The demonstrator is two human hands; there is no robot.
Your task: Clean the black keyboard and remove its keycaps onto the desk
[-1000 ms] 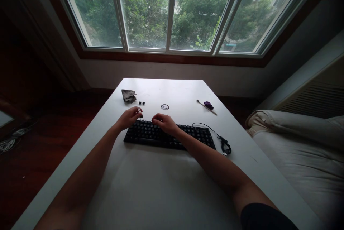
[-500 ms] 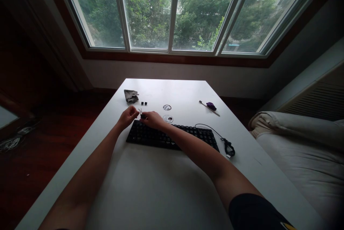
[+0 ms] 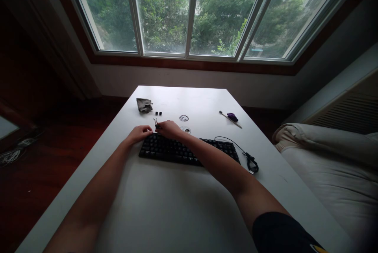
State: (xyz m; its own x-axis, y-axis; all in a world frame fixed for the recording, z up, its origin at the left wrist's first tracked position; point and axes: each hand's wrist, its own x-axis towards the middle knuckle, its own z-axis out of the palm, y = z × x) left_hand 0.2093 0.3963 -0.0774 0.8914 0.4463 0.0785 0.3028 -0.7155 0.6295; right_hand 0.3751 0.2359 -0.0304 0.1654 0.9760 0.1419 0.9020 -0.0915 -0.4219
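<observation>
A black keyboard lies across the white table, its cable bundled at the right. My right hand is closed on a small keycap puller above the keyboard's far left edge. The puller's thin wire prongs point up and away; its grip is mostly hidden by my fingers. My left hand rests at the keyboard's far left corner, fingers slightly apart with nothing visible in them. Beyond the hands sit two small black keycaps, side by side.
A crumpled grey cloth lies at the table's far left. Two round clear items lie past the keyboard. Farther right are a brush with a pale handle and a purple bundle. A pale padded seat stands right of the table.
My left hand has dropped from beside the puller's prongs down to the keyboard's corner, and its fingers have loosened. My right hand still holds the puller in nearly the same place.
</observation>
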